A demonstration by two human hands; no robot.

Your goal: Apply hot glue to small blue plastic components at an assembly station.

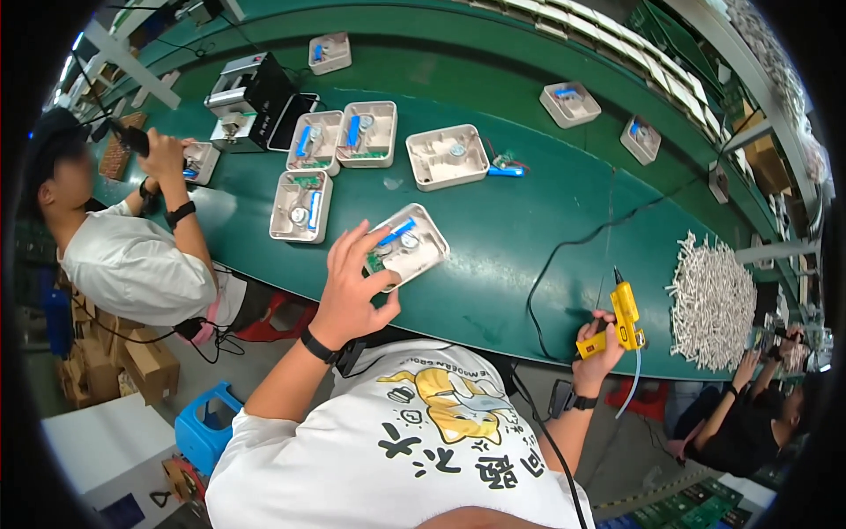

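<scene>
A white plastic housing point(432, 253) lies at the near edge of the green table. Inside it are a blue cylindrical battery point(398, 232), a round metallic part point(410, 241) and a bit of green circuit board. My left hand point(352, 280) grips its left end, fingers spread along the rim; the hand covers part of that end. To the right, my right hand point(603, 349) is wrapped round the handle of a yellow hot glue gun point(624, 317). Its dark nozzle points up and away over the table, and a pale glue stick point(631, 388) trails from its rear.
Several similar housings point(302, 231) stand farther left; another housing point(432, 173) has its battery and board outside. A black cable point(564, 247) crosses the table. White small parts are piled point(712, 300) at right. Co-workers point(132, 256) sit on both sides. A black machine point(251, 101) stands far left.
</scene>
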